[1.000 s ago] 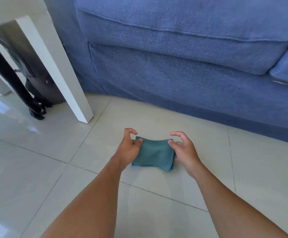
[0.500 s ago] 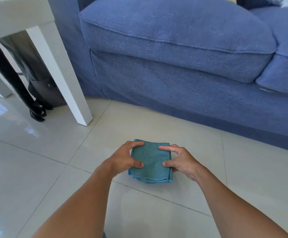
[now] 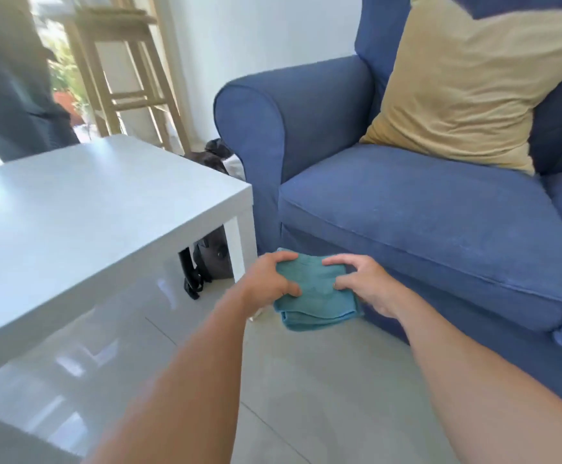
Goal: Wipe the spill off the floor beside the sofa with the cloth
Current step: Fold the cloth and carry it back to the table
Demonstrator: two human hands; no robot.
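A folded teal cloth [image 3: 316, 296] is held up off the pale tiled floor [image 3: 323, 380], in front of the blue sofa's base. My left hand [image 3: 269, 279] grips its left side, thumb on top. My right hand [image 3: 363, 279] grips its right side the same way. The cloth's lower folds hang below my fingers. The blue sofa [image 3: 423, 229] fills the right half of the view. I cannot make out any spill on the floor.
A white low table [image 3: 88, 212] stands close on the left, its leg just left of my left hand. A dark bag [image 3: 209, 259] lies under it. A yellow cushion [image 3: 467, 82] leans on the sofa back. A wooden stool [image 3: 125, 61] stands behind.
The cloth has come up off the floor in both hands. My view has risen and tilted up, so the tabletop, sofa seat and cushion now show.
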